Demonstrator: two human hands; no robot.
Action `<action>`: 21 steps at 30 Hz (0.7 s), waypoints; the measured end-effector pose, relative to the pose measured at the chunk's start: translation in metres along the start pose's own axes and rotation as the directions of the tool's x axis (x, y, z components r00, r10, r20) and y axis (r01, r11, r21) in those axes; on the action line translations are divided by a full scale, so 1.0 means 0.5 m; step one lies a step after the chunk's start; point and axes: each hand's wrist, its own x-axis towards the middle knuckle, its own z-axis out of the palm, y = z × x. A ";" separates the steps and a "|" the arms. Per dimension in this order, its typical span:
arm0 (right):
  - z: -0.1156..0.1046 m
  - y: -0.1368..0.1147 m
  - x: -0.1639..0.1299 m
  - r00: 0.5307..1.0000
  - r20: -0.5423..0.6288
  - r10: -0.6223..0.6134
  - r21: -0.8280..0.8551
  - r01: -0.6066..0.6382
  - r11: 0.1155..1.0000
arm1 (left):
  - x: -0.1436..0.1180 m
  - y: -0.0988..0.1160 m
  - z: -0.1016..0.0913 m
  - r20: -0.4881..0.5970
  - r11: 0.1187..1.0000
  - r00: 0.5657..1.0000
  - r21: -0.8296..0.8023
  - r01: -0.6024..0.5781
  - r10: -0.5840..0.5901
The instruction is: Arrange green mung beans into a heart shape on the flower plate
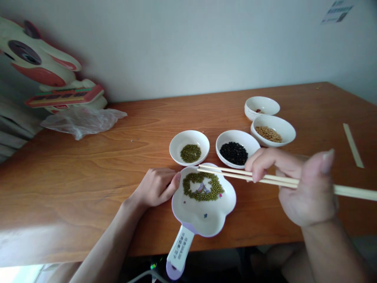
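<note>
My right hand [306,184] is closed around a pair of pale wooden chopsticks [232,173], thumb raised. Their tips point left, over the far rim of a white flower-shaped dish [197,220] with a lilac edge and a labelled handle. Green mung beans [203,186] form a loose ring in the dish around a printed picture. My left hand [157,186] lies on the table with curled fingers, its thumb and forefinger at the dish's left rim. Just behind the dish are a bowl of mung beans [191,153] and a bowl of black beans [234,153].
A bowl of tan beans [268,133] stands behind my right hand; behind it a white bowl [262,104] holds a few reddish bits. A pale strip [353,145] lies at right. A cow-shaped toy keyboard [64,96] and a clear plastic bag [84,122] are at left.
</note>
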 end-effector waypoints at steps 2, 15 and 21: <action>0.022 -0.016 0.027 0.996 -0.085 -0.041 0.038 0.044 0.998 | 0.000 0.001 -0.002 0.007 1.000 1.000 -0.009 0.006 -0.006; 0.027 -0.028 0.007 1.000 -0.018 0.011 0.024 -0.010 1.000 | 0.001 0.001 0.003 0.005 1.000 1.000 0.001 0.009 -0.009; -0.020 0.010 -0.052 0.956 0.232 0.182 -0.101 -0.163 0.982 | 0.000 0.003 0.001 -0.003 1.000 1.000 0.019 0.005 -0.005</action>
